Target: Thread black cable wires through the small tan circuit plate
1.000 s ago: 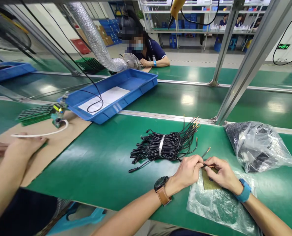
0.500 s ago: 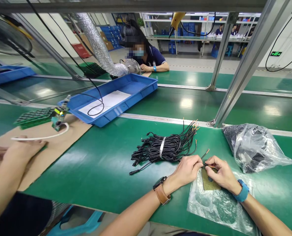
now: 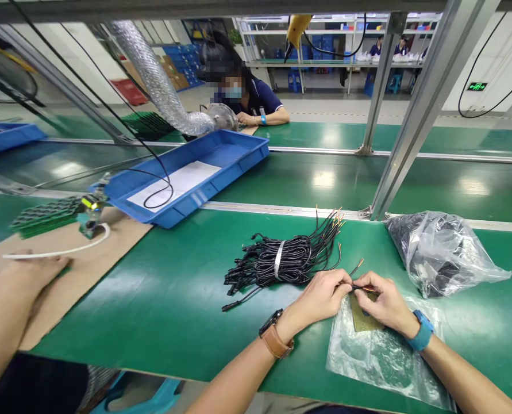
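Note:
My left hand (image 3: 328,292) is closed in a pinch on a black cable (image 3: 357,287) at the right end of the cable bundle. Close beside it, my right hand (image 3: 382,302) pinches the same cable, whose thin coloured wires show at the fingers. The bundle of black cables (image 3: 292,261) lies on the green table, tied with a white band, connectors to the left and stripped wire ends to the right. Beneath my hands is a small brownish-yellow plate (image 3: 368,321), partly hidden by my right hand. It lies on a clear plastic bag (image 3: 368,365).
A clear bag of dark parts (image 3: 447,253) sits at the right, near a metal post (image 3: 428,115). A blue tray (image 3: 187,201) with paper stands left of centre. A co-worker's hand (image 3: 27,276) is at the left on brown cardboard (image 3: 79,270). Another person (image 3: 256,95) sits opposite.
The whole view has shifted slightly, so things appear a little further left. Both hands keep their pinch on the cable, my right fingers slightly closer to the left ones.

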### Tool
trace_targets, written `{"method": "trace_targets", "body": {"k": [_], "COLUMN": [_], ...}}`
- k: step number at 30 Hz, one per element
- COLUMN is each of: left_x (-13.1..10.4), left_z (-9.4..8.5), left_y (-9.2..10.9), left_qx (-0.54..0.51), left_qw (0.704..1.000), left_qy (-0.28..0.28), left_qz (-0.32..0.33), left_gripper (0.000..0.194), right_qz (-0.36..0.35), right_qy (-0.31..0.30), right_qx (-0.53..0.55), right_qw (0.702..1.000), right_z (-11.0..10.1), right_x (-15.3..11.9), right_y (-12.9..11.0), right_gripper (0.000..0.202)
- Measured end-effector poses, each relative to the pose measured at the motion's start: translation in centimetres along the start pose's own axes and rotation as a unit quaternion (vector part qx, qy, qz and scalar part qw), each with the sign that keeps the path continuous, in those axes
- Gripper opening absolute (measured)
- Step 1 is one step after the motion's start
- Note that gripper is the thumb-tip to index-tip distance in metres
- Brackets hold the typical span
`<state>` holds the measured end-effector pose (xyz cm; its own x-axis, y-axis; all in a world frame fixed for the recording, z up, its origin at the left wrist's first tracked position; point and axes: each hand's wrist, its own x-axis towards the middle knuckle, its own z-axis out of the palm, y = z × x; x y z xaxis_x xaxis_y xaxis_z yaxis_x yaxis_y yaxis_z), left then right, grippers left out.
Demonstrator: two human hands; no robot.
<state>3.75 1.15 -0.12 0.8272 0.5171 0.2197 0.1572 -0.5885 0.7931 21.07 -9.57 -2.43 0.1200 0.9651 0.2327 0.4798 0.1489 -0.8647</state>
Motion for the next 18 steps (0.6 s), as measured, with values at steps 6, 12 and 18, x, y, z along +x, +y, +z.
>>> {"method": "trace_targets", "body": {"k": [6,12,18], "left_x": [-0.2,-0.3,-0.1], "left_z": [0.5,0.5,0.0], "left_y": [-0.5,-0.5,-0.1], "left_qx": [0.023,-0.006,-0.017], "left_qw": [1.000,1.000,1.000], "left_qy": [0.002,0.014,0.012], "left_qz": [-0.021,-0.026,-0.019], "left_gripper": [0.014,0.017,0.016], "right_qz": [-0.020,-0.038,-0.186], "right_qy": [-0.002,-0.026,0.044], "right_qx": [-0.010,-0.022,-0.178], "right_qw": [1.000,0.999,0.965], "right_z": [0.5,0.3,-4.9], "right_x": [-0.2,0.3,-0.2], "right_y": [-0.1,-0.8,-2.3], "right_gripper": [0.008,0.012,0.017]}}
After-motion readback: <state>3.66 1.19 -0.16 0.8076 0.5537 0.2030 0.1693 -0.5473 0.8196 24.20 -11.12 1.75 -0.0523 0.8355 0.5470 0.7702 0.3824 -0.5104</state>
